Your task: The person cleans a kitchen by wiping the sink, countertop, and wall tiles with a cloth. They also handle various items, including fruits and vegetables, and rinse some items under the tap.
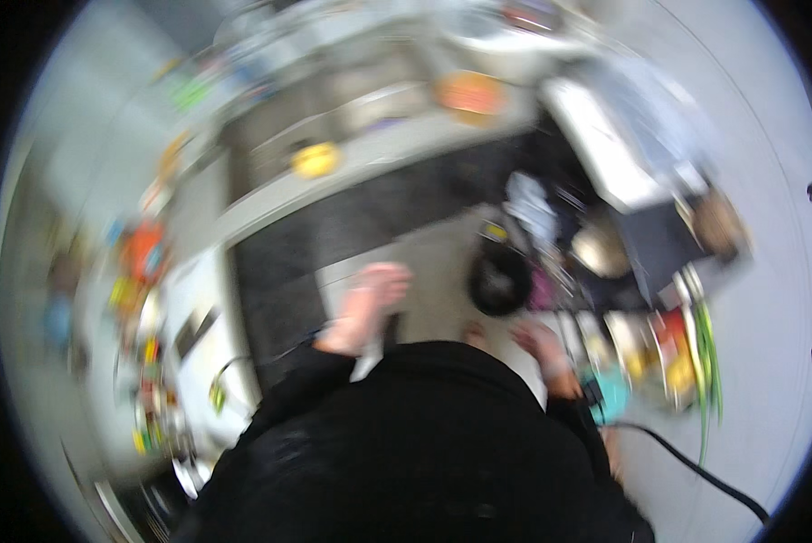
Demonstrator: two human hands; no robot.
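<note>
My left hand (372, 298) is held out above the floor, left of the middle of the view. Its fingers look bent and blurred, and I make out nothing in it. On the right, my right hand (542, 346) hangs close to a rack of vegetables, with no held thing visible; blur hides its exact finger pose. A black round bin (500, 279) stands on the floor above and left of my right hand. Long spring onions (708, 366) lie at the rack's right side, by some yellow produce (679, 373).
A counter with a sink (270, 146) runs across the top, bearing a yellow item (316, 160) and an orange round container (470, 95). At left, a white countertop (209, 360) holds a dark-bladed knife or similar flat tool (195, 332). A black cable (691, 461) runs at lower right.
</note>
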